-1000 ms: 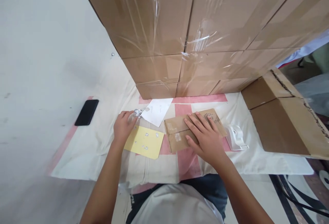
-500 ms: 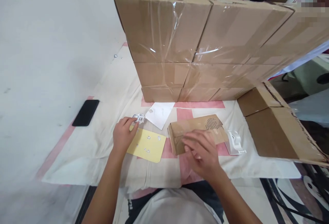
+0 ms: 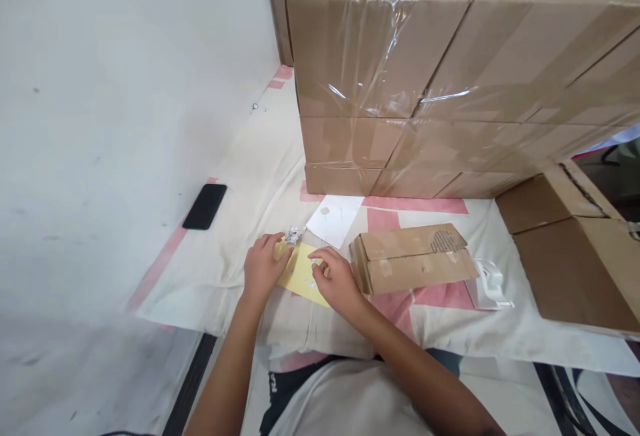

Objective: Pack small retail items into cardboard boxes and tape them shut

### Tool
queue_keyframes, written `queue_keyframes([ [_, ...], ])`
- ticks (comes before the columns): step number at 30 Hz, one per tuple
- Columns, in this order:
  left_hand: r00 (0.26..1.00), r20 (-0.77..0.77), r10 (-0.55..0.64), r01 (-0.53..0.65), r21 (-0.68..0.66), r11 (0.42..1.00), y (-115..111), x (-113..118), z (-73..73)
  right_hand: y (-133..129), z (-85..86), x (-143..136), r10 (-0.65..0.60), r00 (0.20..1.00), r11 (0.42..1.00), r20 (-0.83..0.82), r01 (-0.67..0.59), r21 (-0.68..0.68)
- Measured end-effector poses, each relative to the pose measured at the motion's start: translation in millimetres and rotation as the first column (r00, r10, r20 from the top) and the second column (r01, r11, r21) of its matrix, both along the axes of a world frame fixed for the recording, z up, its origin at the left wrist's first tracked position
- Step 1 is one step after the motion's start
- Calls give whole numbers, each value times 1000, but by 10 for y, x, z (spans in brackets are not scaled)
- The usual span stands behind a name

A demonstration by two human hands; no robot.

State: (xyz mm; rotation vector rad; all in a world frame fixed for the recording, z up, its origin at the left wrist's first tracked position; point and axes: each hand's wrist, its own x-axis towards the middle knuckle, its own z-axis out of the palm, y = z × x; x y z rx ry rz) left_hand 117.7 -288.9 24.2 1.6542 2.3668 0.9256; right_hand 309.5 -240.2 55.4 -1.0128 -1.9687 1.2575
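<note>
The yellow card (image 3: 300,276) lies flat on the cloth-covered table (image 3: 240,189), straight in front of the person and between the two hands. The left hand (image 3: 263,266) comes in over the card's left side, fingers bent and thumb parted from them in a loose, open curve. The right hand (image 3: 337,281) reaches across its right side, half curled with the thumb close to the forefinger; whether it pinches anything cannot be told. Both forearms slant inward from the near edge. The card carries a few small pale pieces, too small to name, and the hands cover parts of it. Just beyond it, near the left fingertips, sits a clump of shiny bits (image 3: 293,235), with a white sheet of paper (image 3: 336,221) behind. A flat cardboard package (image 3: 417,263) lies beside the right hand, with a white tape dispenser (image 3: 490,287) at its far end. A black phone (image 3: 205,207) rests off to the left. A wall of taped cartons (image 3: 400,89) closes off the back, and a brown box (image 3: 575,263) stands at right.
</note>
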Motion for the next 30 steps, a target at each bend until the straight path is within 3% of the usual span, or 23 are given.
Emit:
queue_keyframes([
  [4, 998, 65, -28, 29, -17, 999, 126, 4, -145, 78, -240, -70, -50, 998, 998, 42, 51, -20],
  [11, 990, 139, -23, 21, 19, 1000, 120, 49, -145, 341, -399, -366, -67, 998, 998, 18, 67, -18],
  [17, 979, 206, -6, 0, 32, 1000, 34, 39, -206, 344, -573, -513, -16, 1000, 1000, -10, 15, -17],
  [30, 940, 340, 26, -52, 67, 996, -85, 181, -282, 273, -681, -505, -16, 994, 1000, -108, 16, -5],
])
